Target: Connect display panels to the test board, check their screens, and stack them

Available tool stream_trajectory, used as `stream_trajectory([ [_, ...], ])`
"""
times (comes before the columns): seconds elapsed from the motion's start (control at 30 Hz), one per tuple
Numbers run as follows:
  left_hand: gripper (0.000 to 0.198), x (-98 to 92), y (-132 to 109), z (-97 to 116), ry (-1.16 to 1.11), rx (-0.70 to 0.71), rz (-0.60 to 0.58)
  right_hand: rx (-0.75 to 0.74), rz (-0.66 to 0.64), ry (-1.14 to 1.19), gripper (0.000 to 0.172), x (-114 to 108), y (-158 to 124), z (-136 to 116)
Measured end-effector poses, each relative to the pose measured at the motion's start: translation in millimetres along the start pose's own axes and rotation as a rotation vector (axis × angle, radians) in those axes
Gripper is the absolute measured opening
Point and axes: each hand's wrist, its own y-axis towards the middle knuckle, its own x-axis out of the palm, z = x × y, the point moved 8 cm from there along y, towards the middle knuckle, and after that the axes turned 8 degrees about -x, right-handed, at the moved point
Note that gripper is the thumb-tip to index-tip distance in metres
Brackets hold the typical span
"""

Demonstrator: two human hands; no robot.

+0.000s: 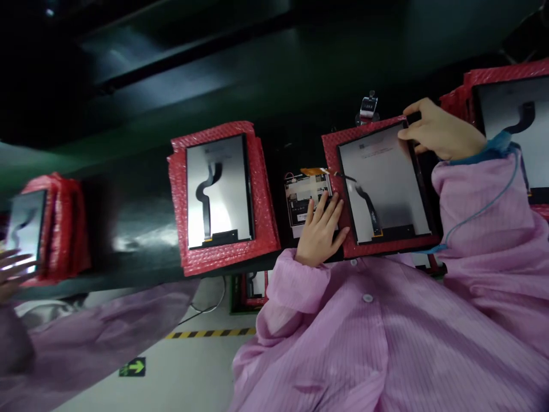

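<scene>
My right hand (pixel 441 129) grips the upper corner of a display panel (pixel 384 183), which has a silver back and a black ribbon cable. The panel lies on a red bubble-wrap pad (pixel 331 154). My left hand (pixel 318 232) rests palm down with fingers spread on a small circuit board (pixel 305 200), its fingertips touching the board and its side near the pad. An orange flex cable (pixel 314 171) sticks out from the board's far end. Both my sleeves are pink cleanroom smock.
Another panel on red bubble wrap (pixel 218 191) sits on the dark conveyor belt (pixel 141 229), with more at both ends of the view. A co-worker's hand (pixel 12 272) reaches in at the left. A tally counter (pixel 368 107) stands behind the belt. A blue wire (pixel 480 209) crosses my sleeve.
</scene>
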Motion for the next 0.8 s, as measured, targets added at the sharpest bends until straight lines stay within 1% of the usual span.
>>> stream_trajectory([
  [0.07,0.063,1.3,-0.2,0.0,0.007,0.004,0.004,-0.031,0.050,-0.082,0.026,0.6,-2.5,-1.6],
  [0.13,0.063,1.9,-0.4,0.8,0.023,0.013,0.021,-0.109,0.158,-0.163,0.024,-0.2,-9.4,-10.6],
  [0.2,0.062,-1.1,-0.5,3.1,0.040,0.034,0.055,-0.294,0.260,-0.191,0.015,5.1,-20.5,-30.4],
  [0.23,0.061,-4.0,-0.4,4.7,0.042,0.050,0.065,-0.419,0.254,-0.178,0.009,13.9,-26.7,-42.3],
  [0.27,0.058,-8.3,0.1,6.7,0.037,0.068,0.068,-0.545,0.181,-0.148,0.007,28.3,-32.7,-53.6],
  [0.3,0.052,-14.2,0.9,8.4,0.022,0.086,0.068,-0.657,0.042,-0.110,0.011,47.5,-39.0,-63.1],
  [0.37,0.035,-32.2,4.2,12.1,-0.037,0.136,0.076,-0.788,-0.297,-0.045,0.022,88.4,-53.8,-72.9],
  [0.4,0.028,-44.5,6.9,13.0,-0.075,0.160,0.104,-0.821,-0.428,-0.029,0.025,104.2,-61.1,-74.4],
  [0.43,0.022,-58.9,10.4,12.3,-0.107,0.177,0.163,-0.840,-0.517,-0.022,0.026,116.1,-67.0,-74.6],
  [0.47,0.020,-73.1,14.7,9.5,-0.126,0.180,0.241,-0.850,-0.567,-0.020,0.025,124.3,-70.9,-74.2],
  [0.5,0.019,-84.9,20.1,4.6,-0.127,0.165,0.320,-0.851,-0.587,-0.019,0.023,129.4,-73.0,-73.4],
  [0.53,0.019,-92.2,26.7,-1.8,-0.113,0.134,0.379,-0.845,-0.594,-0.020,0.020,132.9,-74.1,-72.4],
  [0.57,0.020,-93.9,34.6,-8.8,-0.088,0.097,0.403,-0.836,-0.596,-0.023,0.018,135.2,-74.8,-71.5],
  [0.6,0.022,-90.2,43.3,-14.9,-0.063,0.072,0.388,-0.827,-0.591,-0.026,0.017,136.6,-75.0,-70.8],
  [0.67,0.022,-72.0,58.6,-23.1,-0.052,0.075,0.280,-0.807,-0.570,-0.034,0.017,137.7,-74.9,-70.3],
  [0.73,0.021,-55.3,65.7,-26.9,-0.094,0.115,0.211,-0.793,-0.545,-0.041,0.020,138.9,-75.3,-70.5],
  [0.8,0.020,-47.5,65.7,-29.3,-0.159,0.139,0.211,-0.787,-0.518,-0.045,0.019,140.8,-76.4,-71.0],
])
